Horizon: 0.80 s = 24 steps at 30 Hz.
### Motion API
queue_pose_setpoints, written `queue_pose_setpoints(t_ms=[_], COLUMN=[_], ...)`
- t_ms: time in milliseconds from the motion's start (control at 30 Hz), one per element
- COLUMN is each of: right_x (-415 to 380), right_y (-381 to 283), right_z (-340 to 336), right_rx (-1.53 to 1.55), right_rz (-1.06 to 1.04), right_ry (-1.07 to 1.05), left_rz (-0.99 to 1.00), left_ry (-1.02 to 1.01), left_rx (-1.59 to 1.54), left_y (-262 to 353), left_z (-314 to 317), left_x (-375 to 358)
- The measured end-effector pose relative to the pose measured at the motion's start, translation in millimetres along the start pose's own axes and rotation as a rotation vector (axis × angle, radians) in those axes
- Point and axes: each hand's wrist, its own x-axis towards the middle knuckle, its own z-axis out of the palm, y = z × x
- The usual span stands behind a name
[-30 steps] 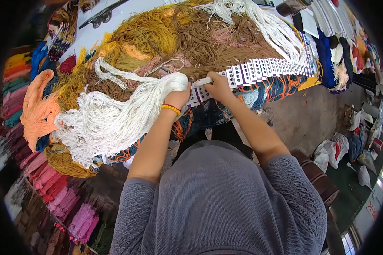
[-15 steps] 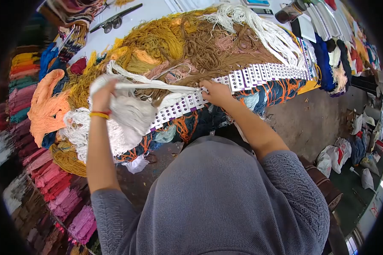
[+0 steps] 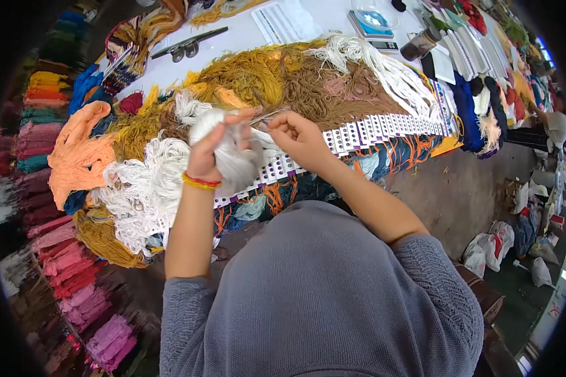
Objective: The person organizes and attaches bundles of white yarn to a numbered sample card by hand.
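Observation:
My left hand [image 3: 206, 151], with a red and yellow band at the wrist, is closed around a hank of white yarn [image 3: 233, 154], which is blurred by motion. To its right, my right hand [image 3: 299, 139] has its fingers drawn into a pinch; what lies between them is too small to make out. Thin strands show between the two hands. Below both runs a row of white cards with holes [image 3: 374, 131], with yarn hanging along its edge. Brown yarn [image 3: 321, 94] and mustard yarn [image 3: 245, 78] are heaped behind the cards.
Loose white yarn [image 3: 138, 188] and a peach hank [image 3: 78, 147] lie at the left. Farther back are a black clip bar [image 3: 188, 45], a printed sheet [image 3: 286, 22] and a dark jar [image 3: 419, 44]. Plastic bags [image 3: 490, 245] sit on the floor at right.
My left hand has moved right with the white yarn, closer to my right hand. My right hand has lifted off the cards and shifted slightly left. The view has tilted to show more of the table.

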Motion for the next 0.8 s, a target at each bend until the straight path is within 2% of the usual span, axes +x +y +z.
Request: queue_pose_setpoints(t_ms=[100,167,233,333,467,567,633,667,733,767,800], right_x=[-6,-11,-13,-13,-11,-9,-8,-6,1,5,8], right_y=[-12,-14,-21,-14,-4,-2,-5,-5,-4,-5,-7], right_z=[11,15,16,20,20,18,16,14,8,7,1], right_rx=[0.083,0.067,-0.194,-0.347,-0.357,-0.312,-0.488,-0.489,-0.574,-0.388,0.025], right_rz=[-0.024,-0.036,-0.092,-0.205,-0.066,-0.011,-0.226,-0.225,-0.525,-0.386,-0.109], right_ry=[-0.026,-0.007,0.044,0.088,0.009,0.01,0.09,0.089,0.187,0.185,0.176], left_rz=[0.051,0.048,0.024,-0.023,-0.089,-0.112,-0.111,-0.154,-0.198,-0.162,-0.126], left_ry=[-0.109,-0.075,-0.029,-0.029,-0.05,0.014,0.068,0.061,0.057,0.105,0.154], left_rx=[-0.154,-0.186,-0.183,-0.107,0.043,-0.016,-0.066,-0.081,-0.098,-0.11,-0.122], left_y=[-13,-14,-14,-20,-23,-21,-20,-21,-23,-24,-25], left_z=[12,18,20,23,25,23,18,9,-8,-15,-24], left_x=[-3,-7,-10,-11,-12,-14,-14,-16,-22,-25,-28])
